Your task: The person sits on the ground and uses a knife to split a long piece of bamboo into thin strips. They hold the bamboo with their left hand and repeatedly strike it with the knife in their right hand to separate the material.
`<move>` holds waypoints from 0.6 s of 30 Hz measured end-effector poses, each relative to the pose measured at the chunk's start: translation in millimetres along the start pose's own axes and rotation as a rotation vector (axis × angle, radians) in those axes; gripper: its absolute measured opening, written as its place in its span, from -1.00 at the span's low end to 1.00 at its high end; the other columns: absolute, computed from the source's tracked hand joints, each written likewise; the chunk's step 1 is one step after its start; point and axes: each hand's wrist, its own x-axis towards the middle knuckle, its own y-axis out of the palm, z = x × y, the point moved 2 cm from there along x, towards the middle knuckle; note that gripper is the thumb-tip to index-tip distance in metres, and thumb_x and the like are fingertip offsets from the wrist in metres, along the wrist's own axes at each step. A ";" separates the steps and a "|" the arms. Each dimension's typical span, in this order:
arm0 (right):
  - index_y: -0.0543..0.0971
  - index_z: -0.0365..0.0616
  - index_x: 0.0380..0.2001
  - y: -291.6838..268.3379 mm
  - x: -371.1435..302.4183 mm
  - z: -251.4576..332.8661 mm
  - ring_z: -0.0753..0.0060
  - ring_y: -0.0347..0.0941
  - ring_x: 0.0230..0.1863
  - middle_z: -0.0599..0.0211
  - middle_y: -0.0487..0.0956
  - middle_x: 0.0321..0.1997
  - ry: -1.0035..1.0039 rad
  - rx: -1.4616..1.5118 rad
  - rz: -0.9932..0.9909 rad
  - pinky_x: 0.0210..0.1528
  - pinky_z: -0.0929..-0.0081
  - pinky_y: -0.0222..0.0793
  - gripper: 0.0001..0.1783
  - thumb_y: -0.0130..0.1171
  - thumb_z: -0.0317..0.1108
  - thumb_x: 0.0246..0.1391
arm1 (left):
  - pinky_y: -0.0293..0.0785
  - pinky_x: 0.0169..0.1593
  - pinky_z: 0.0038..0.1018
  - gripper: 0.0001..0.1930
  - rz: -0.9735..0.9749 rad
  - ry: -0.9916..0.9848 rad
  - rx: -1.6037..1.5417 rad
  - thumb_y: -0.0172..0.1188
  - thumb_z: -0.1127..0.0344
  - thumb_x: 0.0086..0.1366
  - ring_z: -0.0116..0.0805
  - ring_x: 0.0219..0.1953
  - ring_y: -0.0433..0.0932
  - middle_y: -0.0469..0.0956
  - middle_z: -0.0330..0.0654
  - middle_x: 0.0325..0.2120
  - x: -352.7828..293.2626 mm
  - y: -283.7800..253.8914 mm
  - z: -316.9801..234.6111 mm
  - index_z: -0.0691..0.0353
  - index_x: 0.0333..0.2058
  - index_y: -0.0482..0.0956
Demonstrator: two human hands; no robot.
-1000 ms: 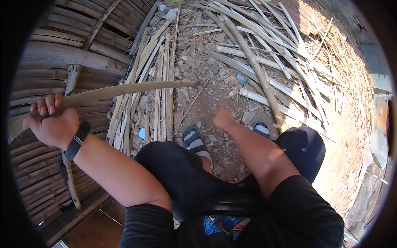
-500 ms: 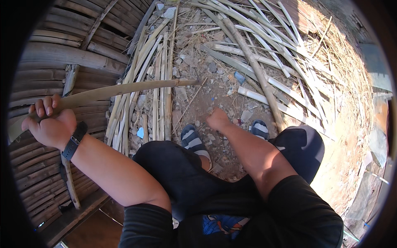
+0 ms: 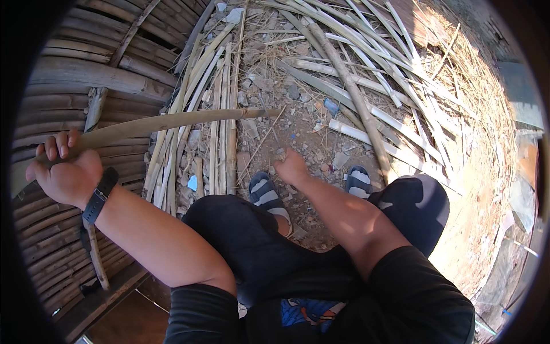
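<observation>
My left hand [image 3: 66, 166], wearing a dark wristband, grips a long split bamboo strip [image 3: 166, 120] near its left end. The strip reaches to the right above the ground, its far end over the rubble. My right hand [image 3: 292, 168] is closed in a fist in front of my feet, round the short handle of what looks like a knife [image 3: 274, 129]. Its thin blade points away from me, nearly edge-on, and meets or crosses the strip near its right end; whether they touch I cannot tell.
Left stands a wall of bamboo slats [image 3: 86, 106]. A bundle of split bamboo strips [image 3: 223, 137] lies beside it. More pale strips [image 3: 366, 80] and a round pole [image 3: 349, 86] are strewn at the far right. Broken rubble [image 3: 309, 123] covers the ground round my sandalled feet [image 3: 266, 195].
My right hand has moved a little left, and the thin blade now shows by the strip's right end. The strip's right end has shifted slightly right.
</observation>
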 end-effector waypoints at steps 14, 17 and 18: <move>0.45 -0.35 -0.11 -3.6 -15.4 43.1 -0.30 0.54 -0.18 -0.27 0.59 -0.30 -0.259 0.026 0.053 -0.09 -0.02 0.45 -0.53 0.24 -0.24 -0.03 | 0.20 -0.36 -0.46 -0.65 -0.044 0.038 0.112 -0.12 -0.07 0.47 -0.43 -0.55 0.18 0.18 -0.33 -0.55 -3.4 7.7 -1.2 0.13 -0.26 0.28; 0.46 -0.34 -0.10 -9.1 2.7 17.7 -0.29 0.54 -0.15 -0.27 0.59 -0.26 -0.159 -0.038 0.054 -0.05 0.00 0.45 -0.53 0.23 -0.24 -0.03 | 0.20 -0.36 -0.46 -0.65 -0.036 0.037 0.061 -0.13 -0.07 0.47 -0.43 -0.55 0.18 0.18 -0.34 -0.55 -3.4 3.7 1.2 0.12 -0.26 0.27; 0.46 -0.33 -0.09 -11.3 7.8 14.9 -0.28 0.54 -0.14 -0.27 0.59 -0.25 -0.130 -0.052 0.077 -0.03 0.00 0.45 -0.53 0.23 -0.24 -0.03 | 0.20 -0.36 -0.46 -0.65 -0.041 0.039 0.050 -0.13 -0.07 0.48 -0.43 -0.55 0.18 0.18 -0.34 -0.55 -4.1 4.9 3.9 0.12 -0.26 0.27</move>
